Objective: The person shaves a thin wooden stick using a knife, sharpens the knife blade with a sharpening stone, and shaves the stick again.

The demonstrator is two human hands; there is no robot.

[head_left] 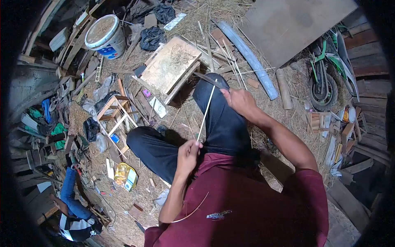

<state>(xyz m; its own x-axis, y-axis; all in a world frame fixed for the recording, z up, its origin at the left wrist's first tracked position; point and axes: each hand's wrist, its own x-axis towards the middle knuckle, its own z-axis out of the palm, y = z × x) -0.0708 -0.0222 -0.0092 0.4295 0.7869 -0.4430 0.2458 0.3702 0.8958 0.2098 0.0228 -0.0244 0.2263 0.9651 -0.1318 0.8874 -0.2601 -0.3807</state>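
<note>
Stick (207,109) is slanting over the right thigh (224,123), left-hand grip (188,155) clasping its near end. Right-hand grip (242,102) is clutching a knife (207,80), its edge crossing the stick's far end.

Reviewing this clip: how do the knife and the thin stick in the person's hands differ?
The knife has a dark blade, while the stick is pale. The knife looks broader, the stick slimmer and longer in view. The right hand holds the knife; the left hand holds the stick. Both are hand-held, and they overlap in the picture.
</note>
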